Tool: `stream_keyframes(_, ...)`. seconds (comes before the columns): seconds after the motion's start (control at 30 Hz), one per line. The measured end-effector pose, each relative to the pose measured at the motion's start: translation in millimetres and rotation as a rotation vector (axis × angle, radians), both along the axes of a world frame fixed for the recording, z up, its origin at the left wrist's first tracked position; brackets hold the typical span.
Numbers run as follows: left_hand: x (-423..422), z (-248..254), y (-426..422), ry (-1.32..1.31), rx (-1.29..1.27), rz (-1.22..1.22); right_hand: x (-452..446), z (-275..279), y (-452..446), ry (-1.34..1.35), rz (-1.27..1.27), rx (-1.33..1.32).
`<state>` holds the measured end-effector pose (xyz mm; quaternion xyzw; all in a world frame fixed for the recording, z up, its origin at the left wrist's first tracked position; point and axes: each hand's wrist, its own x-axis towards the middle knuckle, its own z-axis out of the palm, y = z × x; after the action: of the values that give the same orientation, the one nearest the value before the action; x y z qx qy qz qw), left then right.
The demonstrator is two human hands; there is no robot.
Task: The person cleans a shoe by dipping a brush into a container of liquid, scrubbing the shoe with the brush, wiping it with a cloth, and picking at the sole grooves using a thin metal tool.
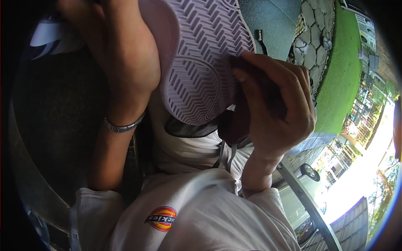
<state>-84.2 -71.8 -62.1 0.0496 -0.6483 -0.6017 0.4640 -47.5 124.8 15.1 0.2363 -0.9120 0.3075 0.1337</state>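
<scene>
A shoe with a pale lilac sole [201, 62] is held up above my lap, its zigzag tread facing me. My left hand [130, 50] is against the side of the shoe at the top left, with a metal band on the wrist. Its fingers are blurred and partly cut off by the frame edge. On the other side, my right hand [284, 100] pinches a dark maroon cloth [268, 90] between thumb and fingers, right at the sole's edge. Part of that cloth hangs below the shoe. A black flap [190, 129] shows under the sole's near end.
A small black brush-like item [260, 39] lies on the grey-green surface [276, 16] behind the shoe. To the left is a dark surface [54, 104], with a white and blue object [46, 35] above it. Stone paving [314, 37], grass [343, 71] and a parked vehicle [301, 192] appear at right.
</scene>
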Motion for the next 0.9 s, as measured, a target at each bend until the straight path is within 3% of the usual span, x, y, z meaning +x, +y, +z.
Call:
stream_keyframes(0.37,-1,3,7,0.037,-0.051,-0.022,7,13,-10,0.056,0.022,0.187)
stream_keyframes(0.63,-2,4,4,0.075,-0.081,-0.073,4,8,-7,-0.085,-0.119,0.072)
stream_keyframes(0.9,-4,0,-7,0.17,-0.082,-0.221,3,15,-8,0.042,-0.05,0.247)
